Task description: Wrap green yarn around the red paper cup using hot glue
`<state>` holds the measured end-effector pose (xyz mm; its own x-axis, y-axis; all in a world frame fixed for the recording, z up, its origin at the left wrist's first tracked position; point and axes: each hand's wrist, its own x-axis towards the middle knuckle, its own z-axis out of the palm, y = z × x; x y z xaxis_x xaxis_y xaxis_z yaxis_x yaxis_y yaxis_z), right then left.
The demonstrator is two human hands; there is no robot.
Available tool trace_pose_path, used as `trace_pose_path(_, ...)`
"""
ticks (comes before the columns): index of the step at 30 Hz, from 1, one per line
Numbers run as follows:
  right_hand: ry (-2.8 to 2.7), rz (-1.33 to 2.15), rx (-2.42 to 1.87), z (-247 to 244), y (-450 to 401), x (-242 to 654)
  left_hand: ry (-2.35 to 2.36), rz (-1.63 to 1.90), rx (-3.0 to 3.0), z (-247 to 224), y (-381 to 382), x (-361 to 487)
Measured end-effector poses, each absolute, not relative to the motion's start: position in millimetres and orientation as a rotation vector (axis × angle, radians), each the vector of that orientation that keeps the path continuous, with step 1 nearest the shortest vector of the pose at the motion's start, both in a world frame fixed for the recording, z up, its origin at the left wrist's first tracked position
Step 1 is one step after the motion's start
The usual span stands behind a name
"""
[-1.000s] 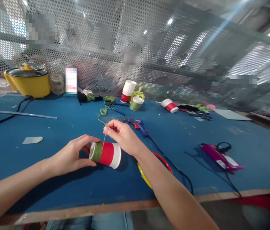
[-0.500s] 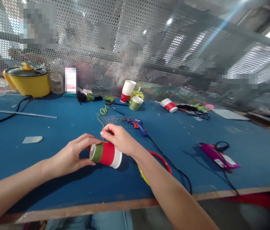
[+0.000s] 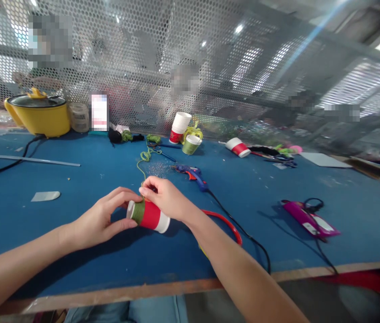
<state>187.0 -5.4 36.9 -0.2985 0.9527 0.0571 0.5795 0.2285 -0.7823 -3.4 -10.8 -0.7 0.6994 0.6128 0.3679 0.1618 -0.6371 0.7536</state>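
Observation:
A paper cup (image 3: 151, 216) lies tilted on its side, white with a red band and green yarn wound round its left end. My left hand (image 3: 109, 215) grips that left end between thumb and fingers. Above the cup, my right hand (image 3: 163, 195) pinches the green yarn (image 3: 139, 168), close to the wound part. From there the strand runs up the table to a small green yarn ball (image 3: 153, 138). The fingertips of my right hand partly cover the cup's upper side.
A blue glue gun (image 3: 193, 176) lies beyond my right hand, its black cord running right. Stacked cups (image 3: 179, 127), a green-wrapped cup (image 3: 192, 144) and a fallen cup (image 3: 237, 147) are farther back. A yellow pot (image 3: 41, 115) stands back left, a purple pouch (image 3: 307, 219) right.
My right hand has shifted slightly left and down with the yarn. The cup has turned and tilted a little, and my left thumb now lies higher on its wound end.

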Motion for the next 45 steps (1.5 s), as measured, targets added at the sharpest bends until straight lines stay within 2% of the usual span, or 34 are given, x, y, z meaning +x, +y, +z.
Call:
trace_pose_path(7,-2.005,0.926,-1.399,40,-6,187,0.626,0.815,2.065,-5,-9,-3)
trace_pose_path(26,-2.045,0.778,-1.457,34,-5,186,0.61,0.768,2.239,-6,-9,-4)
trace_pose_path(45,-1.93,0.979,-1.207,39,-2,193,0.589,0.489,2.633,9,-16,2)
